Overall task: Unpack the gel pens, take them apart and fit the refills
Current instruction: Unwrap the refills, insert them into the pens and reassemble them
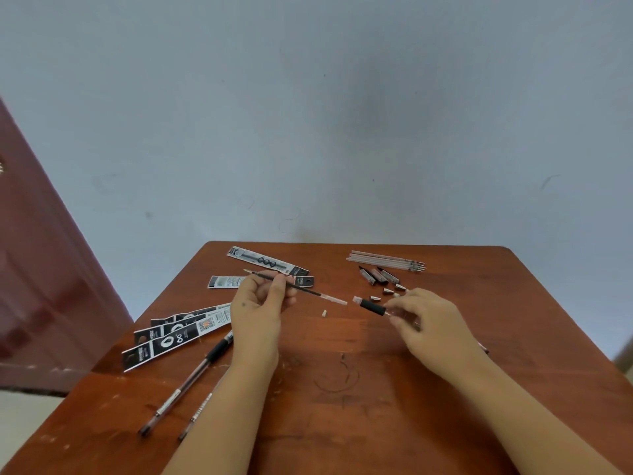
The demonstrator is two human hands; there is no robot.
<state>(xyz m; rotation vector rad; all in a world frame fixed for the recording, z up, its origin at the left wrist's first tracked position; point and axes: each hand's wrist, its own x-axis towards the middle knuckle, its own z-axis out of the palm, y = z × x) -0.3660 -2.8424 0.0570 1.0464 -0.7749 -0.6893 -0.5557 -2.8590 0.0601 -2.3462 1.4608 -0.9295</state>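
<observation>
The task looks partway through. Several torn black-and-white wrappers (178, 339) lie scattered on the wooden table (342, 389), so a good share of the unpacking is done. At the far right a bundle of pale refills (385, 260) lies in a row, with black caps (378, 275) and small tip cones (388, 291) just in front of them, which suggests some pens are already taken apart. Two assembled gel pens (191, 371) lie by the person's left forearm, apparently not yet dismantled.

The left hand (258, 311) pinches a dark refill (298, 286) between thumb and fingertips, holding it above the table with its pale end pointing right. The right hand (430, 322) has its fingers curled around a clear pen barrel (373, 306) with a black rubber grip, its open end turned left toward the refill. The two ends face each other, near but apart, roughly in line. Judging by this, the refill is either about to go in or freshly out; which one cannot be told. A tiny white piece (324, 313) lies on the table below the gap.
</observation>
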